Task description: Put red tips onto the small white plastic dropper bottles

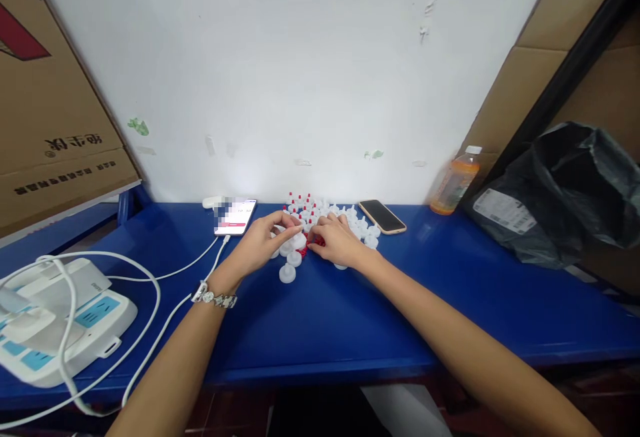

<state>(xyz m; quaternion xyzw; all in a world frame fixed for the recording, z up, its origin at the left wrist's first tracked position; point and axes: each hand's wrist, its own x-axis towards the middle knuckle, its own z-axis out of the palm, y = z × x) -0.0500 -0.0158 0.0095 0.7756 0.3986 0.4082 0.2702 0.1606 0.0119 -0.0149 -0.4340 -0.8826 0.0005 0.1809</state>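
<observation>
My left hand (267, 240) is closed, thumb and fingers pinching a white nozzle cap (299, 242) with a round, flat base. Close beside it, my right hand (337, 238) bends its fingers into a small pile of red tip caps (304, 250); what its fingertips grip, if anything, is hidden. Loose white nozzle caps (287, 273) lie just in front of my left hand. Behind both hands stand several white nozzles with red tips (309, 198). More white nozzles without red tips (371, 240) are spread behind and to the right of my right hand.
On the blue table (320, 330), a lit phone (236, 217) with a cable lies left and a dark phone (383, 216) right. A power strip (75, 324) with looping white cables occupies the left. An orange drink bottle (455, 180) and black plastic bag (545, 204) stand right.
</observation>
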